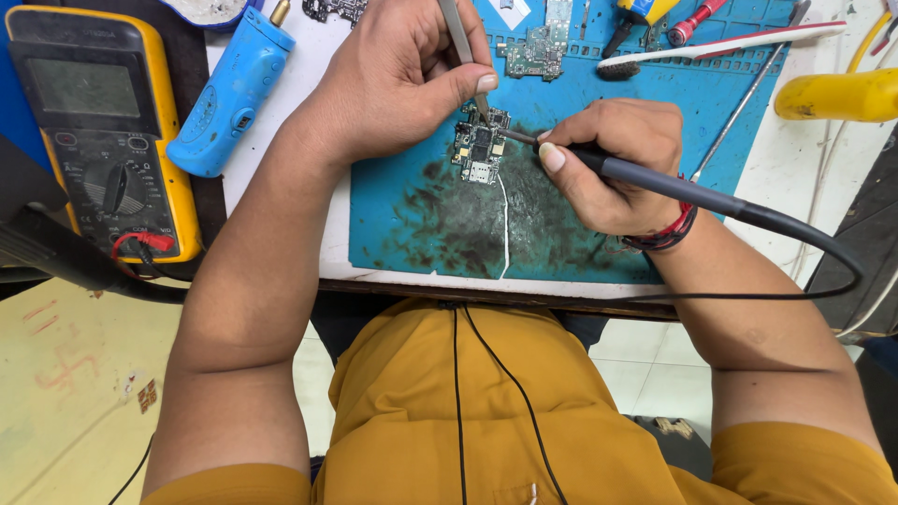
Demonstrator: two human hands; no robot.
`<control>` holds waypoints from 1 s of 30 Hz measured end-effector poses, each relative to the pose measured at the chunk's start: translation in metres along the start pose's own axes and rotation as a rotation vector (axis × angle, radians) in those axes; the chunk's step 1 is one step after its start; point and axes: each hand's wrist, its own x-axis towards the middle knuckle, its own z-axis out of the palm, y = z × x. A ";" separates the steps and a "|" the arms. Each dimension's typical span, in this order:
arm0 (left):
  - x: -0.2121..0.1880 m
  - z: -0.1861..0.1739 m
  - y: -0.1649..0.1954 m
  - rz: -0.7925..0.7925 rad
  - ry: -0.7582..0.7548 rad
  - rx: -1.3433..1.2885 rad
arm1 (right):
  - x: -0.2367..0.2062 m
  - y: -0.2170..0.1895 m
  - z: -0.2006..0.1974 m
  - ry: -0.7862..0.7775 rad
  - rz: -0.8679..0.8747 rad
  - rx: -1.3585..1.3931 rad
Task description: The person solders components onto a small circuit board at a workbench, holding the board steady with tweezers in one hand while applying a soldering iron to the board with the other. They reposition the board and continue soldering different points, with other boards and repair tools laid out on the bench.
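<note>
Fingers of the right hand [613,168] are pinched shut around a grey soldering iron [655,180], held like a pen, its metal tip reaching toward nine o'clock onto the top edge of a small circuit board [479,147]. A black cord runs from the iron's handle out toward three o'clock, and red thread bands circle that wrist. Just across the board, at about ten o'clock from it, the left hand [398,75] has thumb and forefinger closed on a pair of metal tweezers [460,42], whose points come down onto the board's upper end — right beside the iron's tip. The board lies flat on a blue work mat [412,220], on a patch darkened with black smears; a thin white strip lies on the mat just below it, toward six o'clock.

Farther off, at twelve o'clock on the mat, a second circuit board [535,49] rests near a white-handled brush [720,47]. Out at nine o'clock sit a blue handheld tool [234,89] and — beyond it — a yellow multimeter [98,126].
</note>
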 end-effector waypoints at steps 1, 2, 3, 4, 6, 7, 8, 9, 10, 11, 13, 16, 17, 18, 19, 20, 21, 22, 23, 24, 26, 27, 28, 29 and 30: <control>0.000 0.000 0.000 -0.006 0.000 -0.001 | 0.000 0.000 0.000 0.002 0.001 -0.002; 0.000 0.000 0.000 -0.013 -0.001 -0.003 | 0.000 0.000 0.000 0.005 0.001 -0.004; 0.000 0.001 0.000 0.001 -0.001 -0.008 | -0.001 0.000 0.000 0.001 0.001 -0.004; -0.001 0.002 0.000 0.014 -0.002 -0.012 | -0.003 0.000 0.000 -0.003 0.001 -0.002; -0.002 0.004 0.000 0.005 -0.001 -0.006 | -0.006 0.000 0.000 -0.003 0.003 0.002; -0.003 0.006 0.000 -0.016 0.001 0.006 | -0.007 0.000 0.001 0.001 0.005 0.005; -0.003 0.007 -0.001 -0.036 0.003 0.018 | -0.009 0.001 0.001 0.006 0.005 0.006; -0.004 0.009 -0.001 -0.027 0.000 0.015 | -0.010 0.001 0.001 0.006 0.004 0.005; -0.004 0.009 -0.001 -0.019 -0.003 0.011 | -0.011 0.001 0.001 0.006 0.004 0.004; -0.003 0.009 -0.002 -0.011 -0.007 0.006 | -0.011 0.002 0.002 0.006 0.004 0.004; -0.003 0.009 -0.002 0.003 -0.003 0.006 | -0.011 0.002 0.003 0.009 0.002 -0.001; -0.003 0.008 -0.001 0.004 0.000 -0.004 | -0.010 0.000 0.002 0.006 0.001 0.002; -0.003 0.008 -0.001 0.001 0.000 -0.009 | -0.010 0.000 0.002 0.004 0.001 0.005; -0.003 0.008 -0.001 -0.013 0.000 -0.001 | -0.009 0.000 0.002 0.005 0.000 0.004; -0.003 0.008 -0.001 -0.026 0.000 0.007 | -0.009 0.000 0.002 0.005 -0.002 0.004; -0.003 0.007 -0.001 -0.040 0.000 0.014 | -0.009 0.000 0.001 0.005 -0.003 0.003; -0.003 0.008 -0.001 -0.024 0.000 0.011 | -0.009 0.000 0.001 0.006 -0.002 0.002; -0.003 0.008 -0.001 -0.009 0.000 0.007 | -0.009 0.000 0.001 0.006 -0.001 0.001; -0.003 0.008 -0.002 0.007 -0.001 0.002 | -0.009 0.000 0.001 0.006 0.001 -0.001; -0.002 0.007 -0.002 0.014 -0.003 -0.003 | -0.008 0.000 0.001 0.005 0.000 -0.001; -0.002 0.006 -0.002 0.028 -0.008 -0.013 | -0.008 0.000 0.001 0.001 -0.003 0.001; -0.002 0.006 -0.001 0.012 -0.008 -0.010 | -0.007 -0.001 0.000 0.003 -0.002 0.002; -0.002 0.006 -0.001 -0.003 -0.008 -0.007 | -0.007 -0.001 0.000 0.005 -0.001 0.004; -0.002 0.006 -0.001 -0.019 -0.008 -0.004 | -0.007 -0.001 0.000 0.007 0.000 0.006; -0.001 0.006 -0.001 -0.005 -0.007 -0.003 | -0.006 0.000 0.000 0.002 0.002 0.007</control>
